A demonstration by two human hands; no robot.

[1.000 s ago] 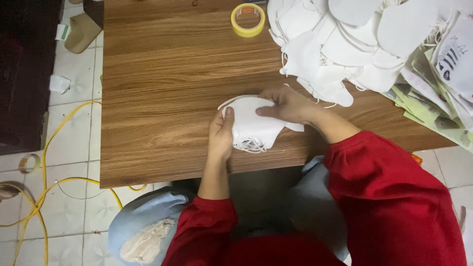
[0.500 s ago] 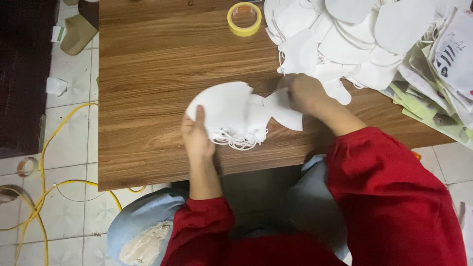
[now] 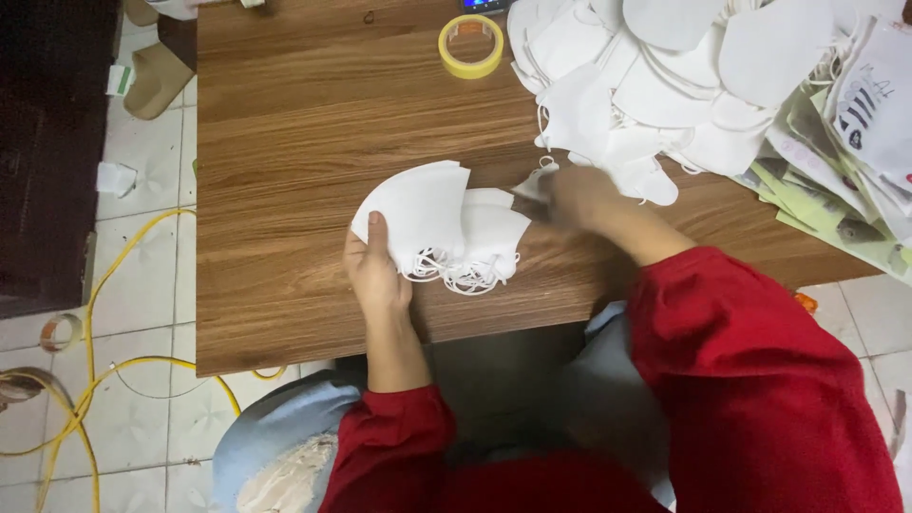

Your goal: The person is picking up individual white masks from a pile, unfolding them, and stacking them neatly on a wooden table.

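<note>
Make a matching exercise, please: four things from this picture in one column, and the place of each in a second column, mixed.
Things:
1. roll of yellow tape
2. fanned white masks
3. big pile of white masks
4. yellow cable

Places:
A. on the tiled floor, left of the table
B. at the table's far edge, near the middle
C. held by the left hand
D. on the table's far right part

Pairs: 1-B, 2-C, 3-D, 4-A

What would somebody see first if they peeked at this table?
Probably the big heap of white masks piled at the table's far right corner. Next, the left hand holding a small fan of white masks near the wooden table's front edge, while the right hand reaches toward the heap. A yellow tape roll lies further back.
</note>
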